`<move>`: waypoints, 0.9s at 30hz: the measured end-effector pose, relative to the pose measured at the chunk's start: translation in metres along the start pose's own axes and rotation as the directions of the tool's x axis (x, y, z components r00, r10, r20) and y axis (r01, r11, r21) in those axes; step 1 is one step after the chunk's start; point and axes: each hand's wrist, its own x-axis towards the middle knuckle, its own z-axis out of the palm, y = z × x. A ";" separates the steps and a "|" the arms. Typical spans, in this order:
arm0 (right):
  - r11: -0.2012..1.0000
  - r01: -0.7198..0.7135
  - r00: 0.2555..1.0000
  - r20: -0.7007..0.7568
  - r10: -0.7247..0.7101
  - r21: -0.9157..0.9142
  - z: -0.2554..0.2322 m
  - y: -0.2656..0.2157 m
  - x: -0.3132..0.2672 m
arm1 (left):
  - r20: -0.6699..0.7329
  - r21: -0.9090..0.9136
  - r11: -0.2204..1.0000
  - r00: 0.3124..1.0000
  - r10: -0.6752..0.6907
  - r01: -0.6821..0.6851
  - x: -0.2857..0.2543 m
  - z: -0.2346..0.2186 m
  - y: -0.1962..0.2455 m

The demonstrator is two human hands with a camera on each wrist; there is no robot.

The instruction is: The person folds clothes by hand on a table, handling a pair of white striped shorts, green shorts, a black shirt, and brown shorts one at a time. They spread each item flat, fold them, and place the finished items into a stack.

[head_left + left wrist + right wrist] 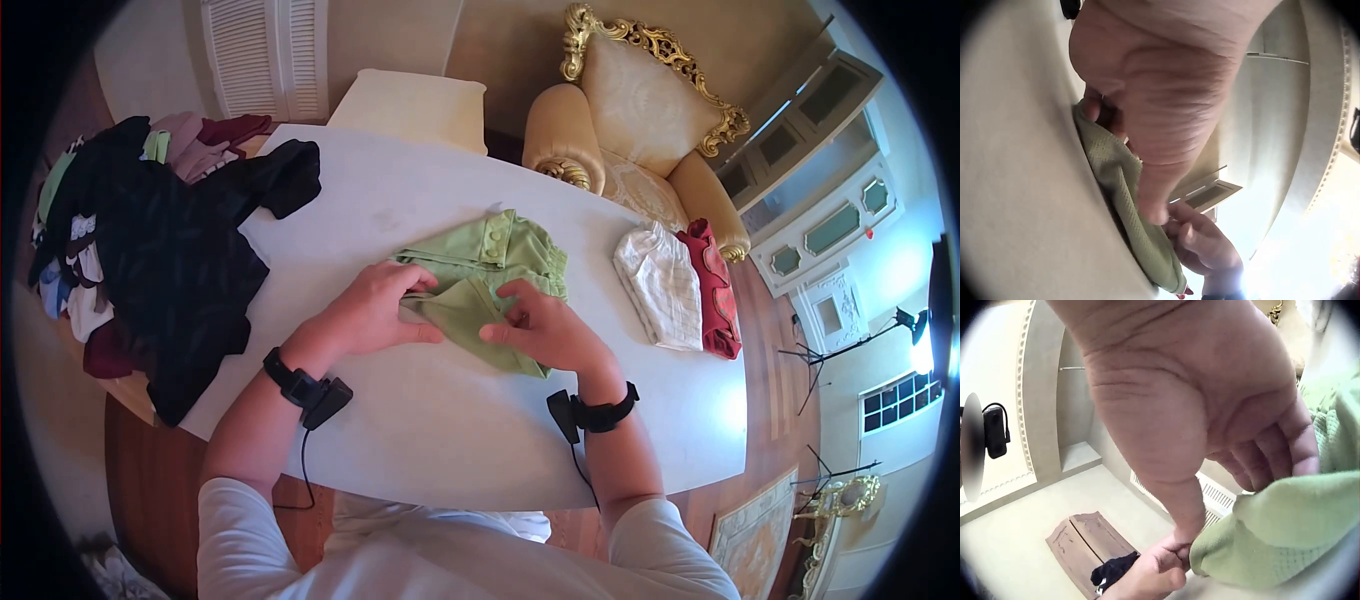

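Observation:
Light green shorts (470,300) with a buttoned waistband and gathered elastic lie folded on the white table. My left hand (375,305) is at their left edge, its fingertips touching the cloth and its thumb spread apart from them. Over the lower right part of the shorts is my right hand (545,330), fingers bent loosely, thumb apart from the index finger. In the left wrist view the green cloth (1125,194) runs beneath the left thumb. The right wrist view shows a raised fold of the shorts (1291,519) hiding some right fingertips.
A heap of dark and coloured clothes, with a black garment (170,250) on top, covers the table's left end. Folded white shorts (655,285) and a red garment (712,290) lie at the right. Beyond the table stand a gilded armchair (640,110) and a cream-covered seat (410,105).

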 end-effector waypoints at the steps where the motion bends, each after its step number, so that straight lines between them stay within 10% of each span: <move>1: 0.999 0.026 1.000 0.002 -0.026 -0.027 0.003 0.004 0.003 | -0.016 0.006 1.000 1.000 0.005 -0.005 -0.001 0.002 -0.004; 15: 0.986 -0.006 1.000 0.006 0.007 -0.168 -0.011 0.017 -0.003 | -0.174 0.327 0.945 0.984 0.046 0.014 -0.002 -0.003 -0.016; 27: 0.972 0.006 0.995 -0.093 -0.029 -0.236 -0.009 0.019 0.000 | 0.151 0.078 0.996 0.988 0.026 -0.038 -0.001 0.005 -0.012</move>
